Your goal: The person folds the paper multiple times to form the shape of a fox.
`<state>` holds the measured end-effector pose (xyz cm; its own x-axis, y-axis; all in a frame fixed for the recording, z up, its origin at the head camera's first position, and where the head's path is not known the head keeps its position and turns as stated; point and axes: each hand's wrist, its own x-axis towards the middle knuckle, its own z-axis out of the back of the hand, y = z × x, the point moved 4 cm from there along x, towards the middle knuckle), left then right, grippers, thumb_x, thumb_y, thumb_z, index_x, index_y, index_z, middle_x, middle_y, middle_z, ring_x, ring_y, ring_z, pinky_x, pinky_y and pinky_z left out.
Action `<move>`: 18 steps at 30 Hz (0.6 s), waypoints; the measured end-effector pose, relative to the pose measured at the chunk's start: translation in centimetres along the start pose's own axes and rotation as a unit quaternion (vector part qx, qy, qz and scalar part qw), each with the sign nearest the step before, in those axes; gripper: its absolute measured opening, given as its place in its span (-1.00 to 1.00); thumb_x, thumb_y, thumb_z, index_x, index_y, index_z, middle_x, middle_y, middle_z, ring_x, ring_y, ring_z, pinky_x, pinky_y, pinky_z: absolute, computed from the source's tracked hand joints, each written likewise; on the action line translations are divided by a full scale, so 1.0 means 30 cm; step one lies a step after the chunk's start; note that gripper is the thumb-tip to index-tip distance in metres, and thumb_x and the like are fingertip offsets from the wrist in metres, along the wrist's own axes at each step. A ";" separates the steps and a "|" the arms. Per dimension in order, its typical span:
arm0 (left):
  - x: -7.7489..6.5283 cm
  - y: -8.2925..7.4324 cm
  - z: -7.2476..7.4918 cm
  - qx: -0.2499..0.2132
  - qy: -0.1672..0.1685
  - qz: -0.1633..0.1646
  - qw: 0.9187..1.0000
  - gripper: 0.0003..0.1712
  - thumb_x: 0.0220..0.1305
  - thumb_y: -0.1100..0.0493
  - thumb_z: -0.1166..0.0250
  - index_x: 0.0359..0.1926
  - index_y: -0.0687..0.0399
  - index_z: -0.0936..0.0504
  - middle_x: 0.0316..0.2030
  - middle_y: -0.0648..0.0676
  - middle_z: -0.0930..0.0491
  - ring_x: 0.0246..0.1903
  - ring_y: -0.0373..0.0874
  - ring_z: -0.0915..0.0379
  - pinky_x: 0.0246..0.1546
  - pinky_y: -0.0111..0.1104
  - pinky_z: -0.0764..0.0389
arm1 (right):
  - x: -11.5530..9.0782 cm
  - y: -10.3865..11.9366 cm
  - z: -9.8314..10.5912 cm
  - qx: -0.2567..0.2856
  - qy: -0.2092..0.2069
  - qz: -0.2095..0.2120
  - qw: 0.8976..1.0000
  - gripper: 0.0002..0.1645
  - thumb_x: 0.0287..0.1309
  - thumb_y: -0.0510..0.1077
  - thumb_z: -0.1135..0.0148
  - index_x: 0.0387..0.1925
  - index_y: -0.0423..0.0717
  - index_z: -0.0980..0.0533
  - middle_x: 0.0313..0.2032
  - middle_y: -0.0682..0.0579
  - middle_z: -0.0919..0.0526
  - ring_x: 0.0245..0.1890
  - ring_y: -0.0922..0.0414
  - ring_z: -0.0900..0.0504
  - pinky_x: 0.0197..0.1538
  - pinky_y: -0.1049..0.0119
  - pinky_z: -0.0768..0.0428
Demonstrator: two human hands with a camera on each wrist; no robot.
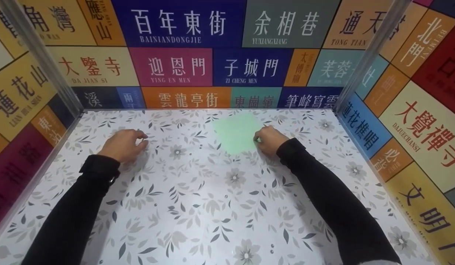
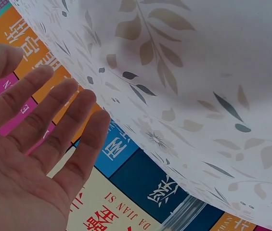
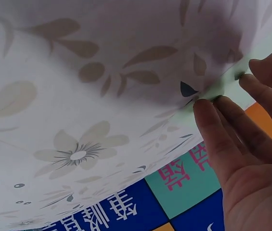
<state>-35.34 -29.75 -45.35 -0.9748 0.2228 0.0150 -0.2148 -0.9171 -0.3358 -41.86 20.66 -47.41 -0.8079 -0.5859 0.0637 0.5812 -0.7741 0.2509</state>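
A pale green square sheet of paper [image 1: 236, 134] lies on the table, right of its middle and towards the back. My right hand [image 1: 270, 141] is at the right edge of this sheet, its fingertips touching down there. The right wrist view shows the fingers [image 3: 220, 127] fairly straight at the edge of the green paper [image 3: 239, 94], the thumb close to the forefinger. My left hand [image 1: 125, 145] hovers over the left part of the table, away from the paper. Its fingers [image 2: 85, 130] are spread and loosely bent in the left wrist view, with nothing in them.
The white table [image 1: 205, 228] has a grey flower and leaf pattern. Colourful panels with Chinese place names [image 1: 186, 22] wall it in at the back and on both sides. Clear strips [image 1: 50, 62] run up the back corners.
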 end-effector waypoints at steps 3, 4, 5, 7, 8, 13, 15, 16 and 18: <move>0.003 -0.006 0.000 -0.003 0.000 -0.001 1.000 -0.50 0.74 0.01 -0.27 0.43 0.22 -0.75 0.43 0.42 -0.73 0.47 0.50 -0.61 0.58 0.43 -0.53 | 0.001 -0.006 -0.009 0.001 -0.006 0.000 1.000 -0.73 0.47 -0.34 -0.39 0.08 -0.39 -0.84 0.04 -0.37 -0.91 0.11 -0.38 -0.84 0.37 -0.26 -0.79; 0.004 -0.008 -0.001 -0.005 -0.001 -0.002 1.000 -0.50 0.74 0.02 -0.28 0.43 0.23 -0.75 0.43 0.42 -0.73 0.47 0.49 -0.62 0.58 0.43 -0.53 | 0.001 -0.005 -0.011 0.003 -0.007 -0.001 1.000 -0.73 0.47 -0.35 -0.40 0.07 -0.39 -0.84 0.03 -0.37 -0.91 0.11 -0.38 -0.83 0.36 -0.27 -0.79; 0.006 -0.010 -0.002 -0.006 -0.001 -0.001 1.000 -0.51 0.74 0.01 -0.28 0.42 0.22 -0.76 0.42 0.41 -0.74 0.47 0.48 -0.62 0.58 0.42 -0.54 | -0.001 -0.003 -0.011 0.004 -0.008 -0.002 1.000 -0.73 0.47 -0.35 -0.39 0.07 -0.39 -0.84 0.03 -0.37 -0.91 0.11 -0.38 -0.84 0.36 -0.26 -0.79; 0.009 -0.013 -0.005 -0.007 -0.002 -0.003 1.000 -0.51 0.74 0.02 -0.29 0.42 0.23 -0.76 0.41 0.41 -0.75 0.46 0.48 -0.64 0.56 0.41 -0.56 | -0.005 0.004 -0.011 0.005 -0.005 -0.004 1.000 -0.73 0.47 -0.36 -0.39 0.08 -0.39 -0.84 0.03 -0.37 -0.91 0.11 -0.38 -0.83 0.37 -0.27 -0.79; 0.010 -0.015 -0.008 -0.006 -0.001 -0.003 1.000 -0.51 0.74 0.02 -0.30 0.42 0.24 -0.76 0.40 0.42 -0.75 0.45 0.47 -0.64 0.55 0.41 -0.57 | -0.009 0.009 -0.011 0.005 -0.002 -0.006 1.000 -0.73 0.48 -0.35 -0.39 0.08 -0.39 -0.84 0.03 -0.37 -0.91 0.12 -0.37 -0.83 0.37 -0.26 -0.79; 0.008 -0.023 -0.017 -0.002 -0.002 -0.004 1.000 -0.51 0.73 0.02 -0.29 0.42 0.23 -0.77 0.38 0.43 -0.76 0.43 0.48 -0.66 0.50 0.40 -0.63 | -0.025 0.040 -0.008 0.005 0.013 -0.013 1.000 -0.75 0.53 -0.32 -0.42 0.10 -0.35 -0.83 0.05 -0.35 -0.90 0.15 -0.34 -0.84 0.38 -0.25 -0.80; 0.006 -0.030 -0.018 -0.001 -0.005 -0.005 1.000 -0.51 0.73 0.02 -0.29 0.42 0.22 -0.77 0.38 0.43 -0.76 0.43 0.48 -0.67 0.49 0.40 -0.63 | -0.031 0.051 -0.007 0.004 0.018 -0.020 1.000 -0.75 0.52 -0.31 -0.43 0.10 -0.33 -0.84 0.06 -0.33 -0.89 0.16 -0.33 -0.84 0.38 -0.24 -0.80; 0.006 -0.034 -0.018 -0.001 -0.006 -0.006 1.000 -0.51 0.73 0.02 -0.29 0.42 0.22 -0.77 0.38 0.42 -0.77 0.43 0.47 -0.67 0.50 0.40 -0.63 | -0.035 0.057 -0.005 0.003 0.019 -0.023 1.000 -0.75 0.52 -0.31 -0.43 0.11 -0.32 -0.84 0.06 -0.33 -0.89 0.16 -0.32 -0.84 0.38 -0.25 -0.80; 0.006 -0.043 -0.019 -0.002 -0.006 -0.008 1.000 -0.51 0.73 0.02 -0.29 0.42 0.22 -0.77 0.38 0.41 -0.77 0.43 0.47 -0.67 0.50 0.40 -0.62 | -0.043 0.066 -0.006 0.003 0.019 -0.029 0.999 -0.74 0.51 -0.30 -0.44 0.11 -0.31 -0.84 0.06 -0.33 -0.88 0.16 -0.32 -0.84 0.37 -0.24 -0.80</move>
<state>-35.20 -28.34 -45.46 -0.9721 0.2325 0.0315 -0.2293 -0.9127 -0.3383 -39.63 19.84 -47.16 -0.8356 -0.5493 0.0119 0.5332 -0.8055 0.2585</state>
